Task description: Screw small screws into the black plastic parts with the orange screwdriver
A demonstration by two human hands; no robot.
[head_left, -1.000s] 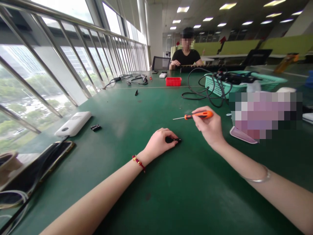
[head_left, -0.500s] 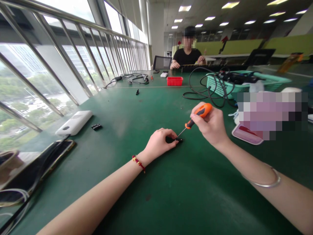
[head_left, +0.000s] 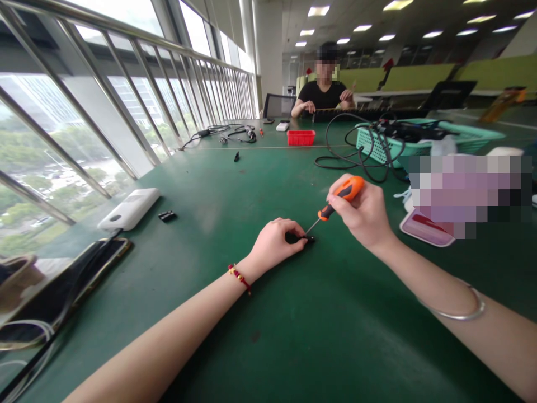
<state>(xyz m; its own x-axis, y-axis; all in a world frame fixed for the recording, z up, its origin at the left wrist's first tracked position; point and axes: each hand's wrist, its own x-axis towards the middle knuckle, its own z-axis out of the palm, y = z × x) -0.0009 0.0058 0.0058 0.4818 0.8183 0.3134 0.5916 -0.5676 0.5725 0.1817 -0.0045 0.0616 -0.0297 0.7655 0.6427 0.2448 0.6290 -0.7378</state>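
Observation:
My left hand (head_left: pixel 274 245) rests on the green table (head_left: pixel 260 313), its fingers pinched round a small black part (head_left: pixel 302 238). My right hand (head_left: pixel 363 215) is wrapped round an orange-handled screwdriver (head_left: pixel 340 197). The tool slants down to the left and its thin metal tip touches the black part just beyond my left fingertips. Most of the black part is hidden under my fingers.
A white power bank (head_left: pixel 129 208) and a small black piece (head_left: pixel 166 215) lie at the left near the window railing. A phone (head_left: pixel 62 288) lies nearer. A red tray (head_left: pixel 301 137), black cables (head_left: pixel 348 159) and a teal basket (head_left: pixel 390 146) stand behind. A person sits at the far end.
A second ago the screwdriver was held level above the table. My right hand has since tilted it down and brought its tip onto the black part. My left hand has stayed put.

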